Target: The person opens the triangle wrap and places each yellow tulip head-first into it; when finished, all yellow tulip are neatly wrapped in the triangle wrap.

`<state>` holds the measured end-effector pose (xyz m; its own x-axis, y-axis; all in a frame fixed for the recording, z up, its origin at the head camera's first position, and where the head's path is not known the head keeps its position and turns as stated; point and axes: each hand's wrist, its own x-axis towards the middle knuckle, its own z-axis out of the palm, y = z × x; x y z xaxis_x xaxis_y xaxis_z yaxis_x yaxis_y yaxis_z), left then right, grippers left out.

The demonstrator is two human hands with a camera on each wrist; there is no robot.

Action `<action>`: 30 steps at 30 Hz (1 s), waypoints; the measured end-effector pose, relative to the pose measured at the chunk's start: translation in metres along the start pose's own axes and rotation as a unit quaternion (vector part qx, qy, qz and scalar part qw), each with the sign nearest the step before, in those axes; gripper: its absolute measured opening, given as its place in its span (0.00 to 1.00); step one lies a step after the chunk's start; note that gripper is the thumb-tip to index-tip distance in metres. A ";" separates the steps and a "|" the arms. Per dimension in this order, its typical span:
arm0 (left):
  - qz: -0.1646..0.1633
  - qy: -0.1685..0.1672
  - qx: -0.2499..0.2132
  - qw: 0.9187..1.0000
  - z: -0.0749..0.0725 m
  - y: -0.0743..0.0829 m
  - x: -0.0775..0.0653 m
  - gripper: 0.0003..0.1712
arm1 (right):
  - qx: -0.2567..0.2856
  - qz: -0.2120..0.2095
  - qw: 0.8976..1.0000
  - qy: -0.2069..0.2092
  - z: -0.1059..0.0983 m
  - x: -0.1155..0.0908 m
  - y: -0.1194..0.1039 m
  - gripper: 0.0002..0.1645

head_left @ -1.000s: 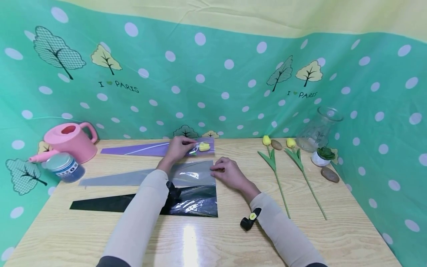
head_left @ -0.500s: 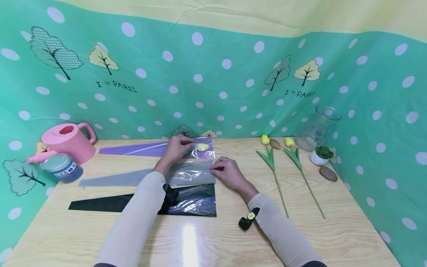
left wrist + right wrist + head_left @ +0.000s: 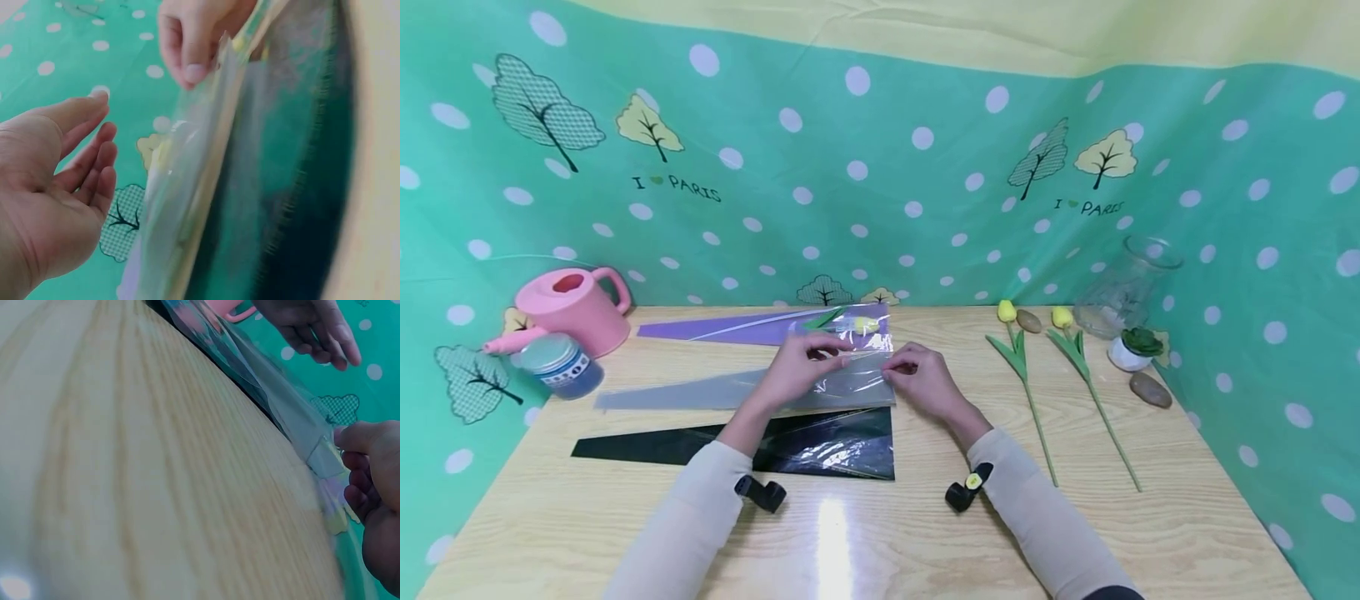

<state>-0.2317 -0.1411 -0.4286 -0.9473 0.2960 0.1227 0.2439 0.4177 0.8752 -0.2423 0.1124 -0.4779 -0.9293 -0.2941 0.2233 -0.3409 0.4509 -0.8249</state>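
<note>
My right hand (image 3: pixel 925 379) pinches the open right edge of a grey flower sleeve (image 3: pixel 692 392), its clear film (image 3: pixel 187 144) raised at the fingertips in the left wrist view. Over the same sleeve, my left hand (image 3: pixel 801 367) hovers with fingers loosely extended and nothing between them; the left wrist view shows its thumb and fingers apart. Behind it lies a purple flower sleeve (image 3: pixel 730 327) with a yellow tulip (image 3: pixel 867 325) in its wide end, a green leaf showing. A black flower sleeve (image 3: pixel 842 442) lies nearest me.
Two yellow tulips (image 3: pixel 1033 417) (image 3: pixel 1105 408) lie to the right. Beyond them are a glass vase (image 3: pixel 1112 300), a potted succulent (image 3: pixel 1127 350) and brown stones (image 3: pixel 1150 390). A pink watering can (image 3: pixel 576 312) and a blue jar (image 3: pixel 561 367) stand at the left.
My left hand has let go of the tulip in the purple sleeve and come back toward me, over the grey sleeve. My right hand keeps its place at the grey sleeve's edge.
</note>
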 end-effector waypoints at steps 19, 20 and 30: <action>-0.038 0.030 -0.038 0.998 0.014 -0.047 -0.016 0.17 | -0.003 0.006 1.000 0.002 -0.007 -0.002 -0.020 0.05; -0.039 0.033 -0.034 0.998 0.014 -0.047 -0.016 0.17 | -0.004 0.000 1.000 0.000 -0.007 -0.001 -0.021 0.05; -0.021 0.055 -0.011 0.998 0.013 -0.052 -0.015 0.12 | -0.021 -0.034 0.999 0.002 -0.010 0.006 -0.032 0.03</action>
<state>-0.2277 -0.1563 -0.4819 -0.9740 0.1824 0.1345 0.1994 0.4081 0.8909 -0.2383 0.1047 -0.4451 -0.9043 -0.3219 0.2805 -0.4090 0.4646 -0.7854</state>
